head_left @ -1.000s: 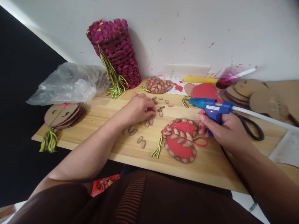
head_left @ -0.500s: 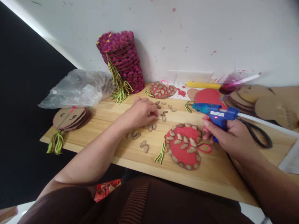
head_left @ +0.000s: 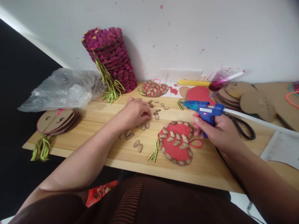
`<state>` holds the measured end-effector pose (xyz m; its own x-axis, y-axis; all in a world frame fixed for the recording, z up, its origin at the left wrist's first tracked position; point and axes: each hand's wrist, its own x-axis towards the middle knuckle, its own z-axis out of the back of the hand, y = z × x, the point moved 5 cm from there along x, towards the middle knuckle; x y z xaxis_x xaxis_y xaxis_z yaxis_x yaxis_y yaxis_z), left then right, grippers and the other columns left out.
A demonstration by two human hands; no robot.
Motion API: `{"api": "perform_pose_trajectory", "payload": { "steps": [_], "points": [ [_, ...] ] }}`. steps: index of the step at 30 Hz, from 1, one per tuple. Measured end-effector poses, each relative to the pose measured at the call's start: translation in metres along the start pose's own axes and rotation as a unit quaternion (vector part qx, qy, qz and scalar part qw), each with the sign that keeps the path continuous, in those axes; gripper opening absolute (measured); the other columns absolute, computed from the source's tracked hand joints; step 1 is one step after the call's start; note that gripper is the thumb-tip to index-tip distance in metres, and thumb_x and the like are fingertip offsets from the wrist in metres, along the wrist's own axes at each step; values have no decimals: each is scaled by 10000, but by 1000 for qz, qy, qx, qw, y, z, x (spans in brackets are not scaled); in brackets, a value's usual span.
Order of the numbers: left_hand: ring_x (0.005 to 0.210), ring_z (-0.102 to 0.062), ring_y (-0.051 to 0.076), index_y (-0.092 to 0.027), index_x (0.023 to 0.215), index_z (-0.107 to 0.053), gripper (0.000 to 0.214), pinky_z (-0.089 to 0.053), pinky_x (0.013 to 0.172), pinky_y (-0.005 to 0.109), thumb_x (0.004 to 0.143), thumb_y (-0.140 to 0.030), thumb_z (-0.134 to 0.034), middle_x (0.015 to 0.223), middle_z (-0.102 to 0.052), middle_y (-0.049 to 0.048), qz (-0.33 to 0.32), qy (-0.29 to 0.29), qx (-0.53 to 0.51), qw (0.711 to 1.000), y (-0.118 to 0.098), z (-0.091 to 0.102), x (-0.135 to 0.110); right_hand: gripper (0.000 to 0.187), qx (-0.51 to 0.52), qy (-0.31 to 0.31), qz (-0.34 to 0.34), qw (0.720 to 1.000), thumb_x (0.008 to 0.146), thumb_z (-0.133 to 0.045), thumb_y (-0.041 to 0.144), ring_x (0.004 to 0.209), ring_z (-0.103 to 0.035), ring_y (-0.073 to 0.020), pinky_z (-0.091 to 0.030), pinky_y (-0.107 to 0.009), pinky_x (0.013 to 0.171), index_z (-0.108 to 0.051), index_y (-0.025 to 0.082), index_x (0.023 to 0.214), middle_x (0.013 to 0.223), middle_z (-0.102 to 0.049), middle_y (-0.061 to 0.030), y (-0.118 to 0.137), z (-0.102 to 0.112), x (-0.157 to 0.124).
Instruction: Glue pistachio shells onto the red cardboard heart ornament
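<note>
My right hand [head_left: 218,132] is wrapped round the grip of a blue glue gun [head_left: 205,109] with a white glue stick out of its back and its nozzle pointing left. Just below it lies a red disc [head_left: 175,143] with nut shells glued round its rim and across its middle, a yellow-green tassel at its left and a pink loop at its right. My left hand [head_left: 135,111] rests curled over loose nut shells [head_left: 137,144] scattered on the wooden table [head_left: 100,137], its fingertips pinched on one shell.
A tall stack of magenta discs with tassels [head_left: 109,57] stands at the back by the wall. A clear plastic bag [head_left: 63,88] and a pile of brown cardboard discs [head_left: 56,119] lie at the left. Black scissors [head_left: 243,129], more cardboard discs [head_left: 247,99] and a finished shell disc [head_left: 154,88] lie behind.
The view has swung about a little. Both hands keep their places, the left over the shells, the right holding the glue gun beside the red disc.
</note>
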<state>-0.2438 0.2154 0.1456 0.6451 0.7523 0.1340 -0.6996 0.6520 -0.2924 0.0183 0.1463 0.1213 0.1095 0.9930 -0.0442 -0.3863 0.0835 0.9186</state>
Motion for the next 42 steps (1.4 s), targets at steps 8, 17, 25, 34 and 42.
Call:
{"api": "perform_pose_trajectory", "payload": {
  "steps": [8,17,25,34,42],
  "points": [
    [849,-610,197,-199,779,-763,88,-304,848,372,821,-166,-694,841,-749,28,-9,-5,-1,1000,1,-1,0,261,2,8,1,1000,863,-695,429,501,-635,-132,-502,-214,439,-650,173,879,596,-662,4,0,-1,-1],
    [862,-613,204,-212,804,-770,98,-311,864,381,850,-195,-685,852,-745,27,-28,1,5,1000,2,-1,-2,292,41,20,-17,999,837,-715,447,500,-613,-127,-479,-221,442,-617,174,808,591,-650,-3,4,-2,-1],
    [878,-627,205,-202,855,-771,99,-328,880,372,868,-223,-674,870,-743,38,-21,-16,10,1000,6,8,-4,368,20,23,-24,999,834,-711,512,510,-603,-118,-476,-206,461,-622,164,752,571,-647,-17,5,-1,-6],
    [871,-610,210,-190,811,-763,102,-327,830,364,848,-194,-669,841,-733,39,-19,1,15,1000,-1,3,-2,360,16,12,-27,999,827,-716,527,485,-592,-120,-482,-212,453,-637,177,792,552,-647,-16,7,-2,-5],
    [878,-603,214,-183,811,-752,133,-339,841,371,856,-189,-626,856,-738,53,-24,8,24,999,-1,-2,-1,343,6,30,-29,999,835,-716,505,520,-619,-122,-499,-217,478,-624,174,844,626,-663,-19,8,-2,-7]
  ]
}}
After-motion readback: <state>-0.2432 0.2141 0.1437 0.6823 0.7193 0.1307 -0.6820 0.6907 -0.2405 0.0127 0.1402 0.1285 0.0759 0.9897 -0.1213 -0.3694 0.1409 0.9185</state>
